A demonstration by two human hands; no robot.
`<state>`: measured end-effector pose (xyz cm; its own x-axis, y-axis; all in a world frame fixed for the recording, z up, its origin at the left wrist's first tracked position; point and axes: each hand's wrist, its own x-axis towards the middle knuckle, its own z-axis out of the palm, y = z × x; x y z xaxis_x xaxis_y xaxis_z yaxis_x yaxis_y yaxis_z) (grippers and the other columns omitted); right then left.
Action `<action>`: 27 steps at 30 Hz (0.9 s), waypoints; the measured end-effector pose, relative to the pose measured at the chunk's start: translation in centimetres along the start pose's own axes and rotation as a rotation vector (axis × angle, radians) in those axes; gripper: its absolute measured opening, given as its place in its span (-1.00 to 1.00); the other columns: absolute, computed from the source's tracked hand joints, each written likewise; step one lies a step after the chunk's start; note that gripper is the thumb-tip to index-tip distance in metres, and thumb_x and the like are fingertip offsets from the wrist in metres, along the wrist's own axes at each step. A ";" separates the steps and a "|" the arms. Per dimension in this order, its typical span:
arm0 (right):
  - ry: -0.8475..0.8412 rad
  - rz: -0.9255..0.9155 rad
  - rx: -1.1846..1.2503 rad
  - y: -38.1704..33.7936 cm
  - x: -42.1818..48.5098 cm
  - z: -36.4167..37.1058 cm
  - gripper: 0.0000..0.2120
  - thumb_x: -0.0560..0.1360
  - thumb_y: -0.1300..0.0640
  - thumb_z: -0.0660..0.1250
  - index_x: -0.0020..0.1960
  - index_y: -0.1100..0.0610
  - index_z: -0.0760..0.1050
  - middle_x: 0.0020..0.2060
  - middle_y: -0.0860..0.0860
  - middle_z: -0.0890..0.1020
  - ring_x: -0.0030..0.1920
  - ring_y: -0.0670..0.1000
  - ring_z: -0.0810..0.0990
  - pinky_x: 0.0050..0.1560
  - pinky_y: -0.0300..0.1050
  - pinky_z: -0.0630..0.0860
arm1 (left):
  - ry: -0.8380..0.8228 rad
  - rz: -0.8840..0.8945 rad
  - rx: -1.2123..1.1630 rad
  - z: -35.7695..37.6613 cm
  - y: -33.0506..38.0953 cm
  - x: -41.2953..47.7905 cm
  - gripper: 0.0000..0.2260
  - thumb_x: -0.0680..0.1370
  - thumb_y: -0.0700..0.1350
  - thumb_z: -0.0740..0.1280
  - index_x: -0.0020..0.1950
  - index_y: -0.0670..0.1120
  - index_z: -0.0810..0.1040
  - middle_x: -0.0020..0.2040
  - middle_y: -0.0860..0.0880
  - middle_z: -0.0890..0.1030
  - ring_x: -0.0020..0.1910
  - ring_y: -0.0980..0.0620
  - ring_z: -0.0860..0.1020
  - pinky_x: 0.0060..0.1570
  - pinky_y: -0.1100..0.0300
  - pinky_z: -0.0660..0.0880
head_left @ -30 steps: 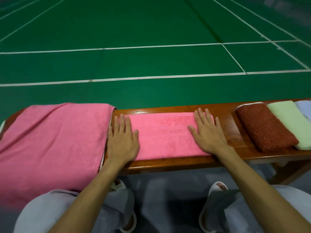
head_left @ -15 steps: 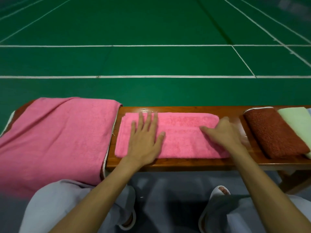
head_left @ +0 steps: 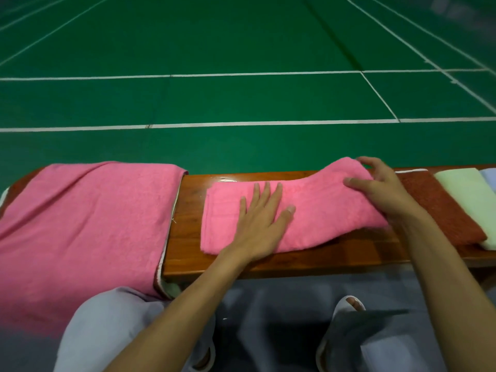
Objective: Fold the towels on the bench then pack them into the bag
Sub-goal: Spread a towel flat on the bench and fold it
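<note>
Since the earlier frame, right hand [head_left: 381, 194] had gripped and lifted the towel [head_left: 316, 210] end off the bench [head_left: 188, 226]; left hand [head_left: 261, 217] lay flat, open, beside it. Folding was underway; next, carry that end leftward over the palm.

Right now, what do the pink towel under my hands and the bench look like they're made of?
The pink towel: soft terry cloth, probably cotton, going by its fuzzy matte nap and limp bend where the right hand lifts it. The bench: wood with a glossy varnish, judging by visible grain and shiny reflections.
</note>
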<state>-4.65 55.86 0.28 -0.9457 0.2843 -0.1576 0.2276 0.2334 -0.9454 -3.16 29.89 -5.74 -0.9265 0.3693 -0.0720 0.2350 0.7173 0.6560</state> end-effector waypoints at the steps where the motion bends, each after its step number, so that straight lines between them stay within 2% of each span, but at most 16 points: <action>1: 0.012 0.016 0.056 -0.7 -0.1 -0.4 -0.37 0.52 0.36 0.43 0.53 0.17 0.31 0.21 0.14 0.55 -0.04 -0.08 0.59 -0.20 -0.30 0.56 | 0.017 -0.007 -0.190 -0.5 0.7 0.2 -0.36 0.65 0.32 -0.01 0.69 0.11 0.00 0.68 0.10 -0.08 0.64 0.13 -0.18 0.62 -0.07 -0.22; 4: -0.044 0.017 0.147 -3.0 -1.2 0.3 -0.23 0.43 0.41 0.47 0.56 0.17 0.26 0.15 0.16 0.59 -0.12 -0.09 0.65 -0.23 -0.30 0.60 | -0.018 -0.107 -0.857 -2.8 3.2 0.2 -0.29 0.58 0.34 0.16 0.66 0.05 0.17 0.64 0.07 0.20 0.60 0.09 0.20 0.62 -0.06 0.09; 6: -0.129 -0.048 0.027 -4.4 -2.0 2.6 -0.03 0.25 0.29 0.57 0.58 0.12 0.23 0.25 0.17 0.55 0.02 -0.05 0.64 0.03 -0.21 0.62 | -0.112 -0.250 -1.243 -4.2 3.7 0.2 -0.22 0.46 0.37 0.23 0.61 0.04 0.29 0.56 0.02 0.40 0.49 -0.01 0.41 0.52 -0.09 0.28; 8: -0.295 -0.133 -0.072 -5.1 -3.3 6.1 0.08 0.25 0.31 0.58 0.63 0.05 0.10 0.38 0.15 0.47 0.17 0.00 0.60 0.24 -0.12 0.57 | -0.190 -0.300 -1.487 -5.6 3.2 -0.1 -0.28 0.47 0.36 0.30 0.51 -0.02 0.42 0.39 -0.01 0.56 0.27 -0.05 0.57 0.25 -0.09 0.46; 10: -0.483 -0.198 -0.103 -5.3 -4.8 9.4 0.09 0.39 0.46 0.50 0.66 -0.01 -0.07 0.44 0.02 0.41 0.14 -0.10 0.62 0.12 -0.22 0.59 | -0.199 -0.303 -1.628 -6.4 2.1 -0.4 -0.41 0.51 0.30 0.35 0.41 -0.05 0.51 0.19 -0.08 0.63 0.04 -0.08 0.64 0.02 -0.02 0.58; 11: -0.567 -0.210 -0.092 -5.2 -5.3 10.8 0.11 0.43 0.49 0.45 0.66 -0.07 -0.14 0.45 -0.04 0.41 0.00 -0.13 0.67 -0.03 -0.21 0.62 | -0.187 -0.315 -1.680 -6.6 1.5 -0.5 -0.47 0.53 0.23 0.39 0.39 -0.05 0.54 0.14 -0.11 0.64 0.01 -0.12 0.64 0.02 -0.05 0.60; 13: -0.640 -0.193 -0.068 -4.7 -5.5 12.1 0.13 0.46 0.47 0.42 0.63 -0.26 -0.18 0.52 -0.01 0.38 -0.32 -0.03 0.64 -0.31 -0.13 0.57 | -0.171 -0.361 -1.701 -6.6 0.4 -0.6 -0.60 0.55 0.05 0.45 0.34 -0.07 0.58 0.13 -0.17 0.66 0.06 -0.20 0.65 0.16 -0.15 0.55; 15: -0.552 -0.202 -0.054 -4.5 -5.1 12.1 0.08 0.47 0.45 0.39 0.61 -0.33 -0.10 0.53 0.06 0.38 -0.42 0.05 0.58 -0.39 -0.06 0.53 | -0.146 -0.453 -1.586 -6.3 -0.3 -0.8 -0.61 0.54 -0.18 0.42 0.37 -0.18 0.57 0.22 -0.25 0.64 0.14 -0.25 0.64 0.23 -0.19 0.55; 16: -0.478 -0.214 -0.035 -4.2 -4.7 11.8 0.04 0.47 0.46 0.36 0.61 -0.32 -0.05 0.49 0.07 0.44 -0.38 0.05 0.60 -0.42 -0.07 0.52 | -0.124 -0.502 -1.537 -6.2 -0.5 -1.0 -0.57 0.53 -0.28 0.39 0.40 -0.21 0.54 0.27 -0.28 0.63 0.19 -0.27 0.63 0.21 -0.19 0.58; 18: -0.336 -0.233 -0.007 -3.4 -4.2 11.3 -0.04 0.46 0.44 0.32 0.59 -0.29 0.05 0.39 0.06 0.54 -0.10 -0.02 0.70 -0.41 -0.09 0.52 | -0.083 -0.566 -1.494 -5.7 -1.3 -1.3 -0.45 0.46 -0.44 0.32 0.44 -0.15 0.49 0.31 -0.28 0.60 0.26 -0.30 0.59 0.11 -0.19 0.61; 19: -0.280 -0.253 -0.034 -2.9 -4.0 11.0 -0.09 0.44 0.37 0.32 0.59 -0.26 0.08 0.35 0.05 0.57 0.00 -0.07 0.69 -0.35 -0.09 0.54 | -0.073 -0.580 -1.486 -5.5 -1.5 -1.3 -0.39 0.43 -0.48 0.30 0.45 -0.12 0.46 0.33 -0.26 0.58 0.28 -0.30 0.57 0.07 -0.18 0.63; 20: -0.234 -0.279 -0.111 -2.4 -3.8 10.5 -0.12 0.40 0.27 0.34 0.58 -0.23 0.09 0.32 0.02 0.60 -0.02 -0.15 0.65 -0.24 -0.06 0.56 | -0.074 -0.588 -1.486 -5.5 -1.5 -1.4 -0.35 0.40 -0.52 0.27 0.46 -0.10 0.45 0.36 -0.25 0.57 0.29 -0.29 0.56 0.06 -0.17 0.64; 21: -0.198 -0.302 -0.229 -1.8 -3.8 10.0 -0.13 0.36 0.16 0.35 0.58 -0.18 0.10 0.30 -0.01 0.62 -0.10 -0.18 0.61 -0.12 -0.02 0.56 | -0.082 -0.589 -1.487 -5.5 -1.6 -1.4 -0.33 0.40 -0.54 0.25 0.46 -0.10 0.45 0.37 -0.24 0.56 0.30 -0.27 0.56 0.06 -0.16 0.64; 23: -0.148 -0.365 -0.539 -0.7 -4.0 9.3 -0.14 0.34 -0.03 0.36 0.58 -0.07 0.12 0.32 -0.03 0.60 -0.07 -0.01 0.64 0.07 0.06 0.58 | -0.104 -0.584 -1.491 -5.6 -1.6 -1.6 -0.35 0.43 -0.55 0.22 0.45 -0.10 0.46 0.34 -0.22 0.59 0.29 -0.26 0.57 0.05 -0.13 0.65; 25: -0.077 -0.521 -0.908 0.9 -4.7 9.3 -0.19 0.45 -0.21 0.30 0.60 0.04 0.13 0.42 0.03 0.50 0.19 0.12 0.57 0.11 0.09 0.60 | -0.113 -0.571 -1.491 -5.6 -1.6 -1.7 -0.39 0.46 -0.50 0.28 0.46 -0.08 0.45 0.33 -0.22 0.59 0.28 -0.26 0.58 0.02 -0.13 0.65; 27: -0.076 -0.652 -1.098 2.2 -5.5 9.9 -0.24 0.59 -0.29 0.14 0.64 0.11 0.10 0.58 0.08 0.27 0.46 0.14 0.33 0.28 0.09 0.54 | -0.115 -0.554 -1.484 -5.6 -1.5 -1.8 -0.42 0.48 -0.45 0.34 0.46 -0.08 0.45 0.32 -0.23 0.60 0.26 -0.27 0.59 0.00 -0.13 0.66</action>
<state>-1.19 45.63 -3.73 -0.9566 -0.2176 0.1938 -0.2446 0.9611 -0.1280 -3.47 24.89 -2.39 -0.7539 0.3595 -0.5499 -0.6568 -0.3915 0.6445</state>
